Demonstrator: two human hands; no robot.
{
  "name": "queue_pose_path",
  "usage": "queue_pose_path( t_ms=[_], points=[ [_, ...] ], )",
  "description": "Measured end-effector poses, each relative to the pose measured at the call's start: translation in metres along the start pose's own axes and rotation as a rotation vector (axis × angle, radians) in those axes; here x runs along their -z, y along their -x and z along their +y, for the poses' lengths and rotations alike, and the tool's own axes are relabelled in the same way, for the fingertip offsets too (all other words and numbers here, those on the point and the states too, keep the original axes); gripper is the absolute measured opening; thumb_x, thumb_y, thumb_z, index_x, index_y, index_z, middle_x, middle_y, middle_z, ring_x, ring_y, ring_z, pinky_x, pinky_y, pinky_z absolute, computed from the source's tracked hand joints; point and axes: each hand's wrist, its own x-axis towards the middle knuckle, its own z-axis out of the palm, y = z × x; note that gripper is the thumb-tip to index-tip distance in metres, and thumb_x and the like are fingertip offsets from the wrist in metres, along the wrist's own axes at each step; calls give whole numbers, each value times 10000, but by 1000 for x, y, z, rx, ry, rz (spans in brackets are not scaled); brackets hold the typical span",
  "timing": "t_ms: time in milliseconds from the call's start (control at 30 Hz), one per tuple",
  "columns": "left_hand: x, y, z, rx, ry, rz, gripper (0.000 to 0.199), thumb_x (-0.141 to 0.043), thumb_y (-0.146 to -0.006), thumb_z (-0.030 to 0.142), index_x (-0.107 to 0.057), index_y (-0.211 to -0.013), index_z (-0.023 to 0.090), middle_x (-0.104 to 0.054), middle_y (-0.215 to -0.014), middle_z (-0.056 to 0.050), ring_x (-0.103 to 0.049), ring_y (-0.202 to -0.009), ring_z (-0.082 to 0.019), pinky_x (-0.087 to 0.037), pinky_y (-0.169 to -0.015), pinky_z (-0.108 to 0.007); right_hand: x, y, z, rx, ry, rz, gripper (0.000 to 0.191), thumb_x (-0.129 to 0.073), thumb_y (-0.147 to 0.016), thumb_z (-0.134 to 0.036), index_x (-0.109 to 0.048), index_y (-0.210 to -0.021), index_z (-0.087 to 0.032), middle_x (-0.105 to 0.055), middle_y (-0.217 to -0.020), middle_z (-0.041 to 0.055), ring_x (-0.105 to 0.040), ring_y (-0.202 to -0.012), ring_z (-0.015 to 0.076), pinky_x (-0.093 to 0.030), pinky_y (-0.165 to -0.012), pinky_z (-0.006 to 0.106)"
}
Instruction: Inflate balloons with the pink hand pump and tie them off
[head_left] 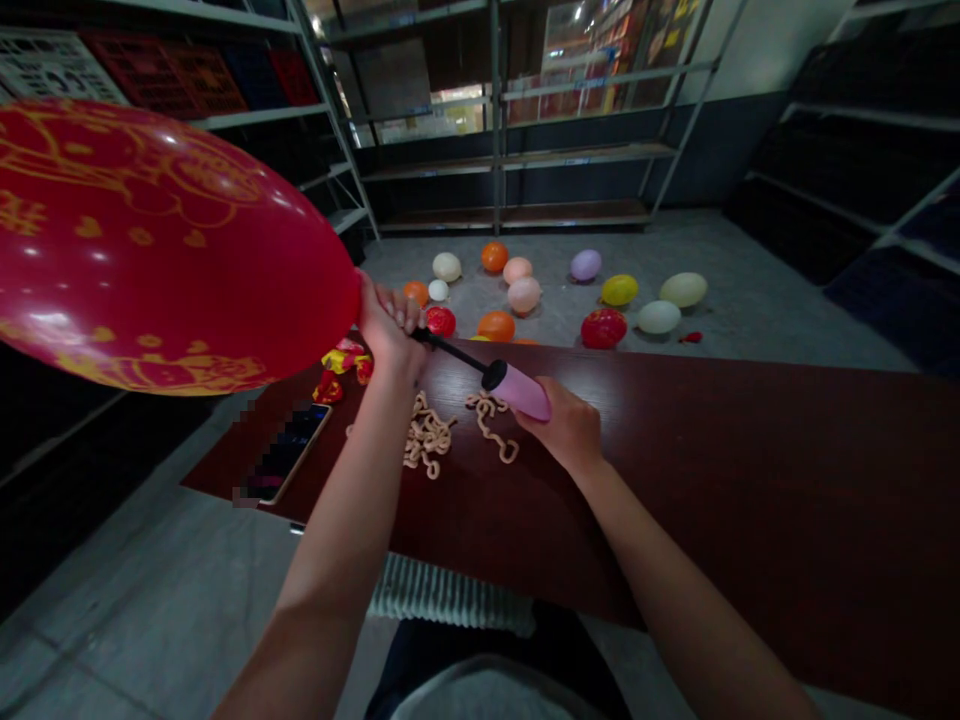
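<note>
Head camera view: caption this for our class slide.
Left hand holds red balloon on pump gripped by right hand.

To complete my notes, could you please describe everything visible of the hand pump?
The hand pump has a pale pink barrel, plastic by its look, with a black cap at one end and a thin black rod running to the left hand at the red balloon. It slants over the dark red table, its barrel held in the right hand.

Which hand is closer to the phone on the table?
Left. The left hand is just beyond the phone; the right hand, on the pink pump, is much farther right.
</note>
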Motion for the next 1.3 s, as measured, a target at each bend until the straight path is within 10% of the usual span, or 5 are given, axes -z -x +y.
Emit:
queue_pose_path(
  t_ms=[233, 433, 1100, 1300],
  points=[
    [-5, 25, -87, 146, -4, -24, 578, -469, -977, 452, -262, -506, 187, -214, -381, 64, -199, -286, -68, -180, -331, -238, 1, -2, 7, -83, 76, 69, 422, -637, -800, -493, -609, -1114, -212, -724, -888, 54, -663, -757, 216, -352, -610, 292],
    [18, 23, -100, 250, 21, 149, 574, -481, -967, 448, -227, -524, 185, -199, -381, 72, -194, -292, -64, -198, -349, -224, 4, -1, 13, -14, 162, 9, 366, -654, -794, -446, -622, -1083, -222, -726, -910, 54, -650, -736, 200, -332, -609, 294],
    [107, 2, 16, 112, 120, 339, 498, -350, -1002, 264, -235, -525, 178, -216, -395, 63, -205, -312, -62, -201, -380, -216, 1, 5, -10, 331, 277, -89, 466, -605, -855, -523, -609, -1180, -188, -716, -994, 86, -653, -810, 202, -373, -683, 286],
    [105, -14, 56, 73, 127, 276, 528, -363, -1011, 329, -212, -526, 184, -183, -396, 66, -185, -310, -68, -198, -373, -220, -2, 4, -17, 363, 222, -58, 484, -596, -855, -549, -612, -1154, -169, -725, -956, 78, -664, -789, 202, -382, -662, 286]
  ],
)
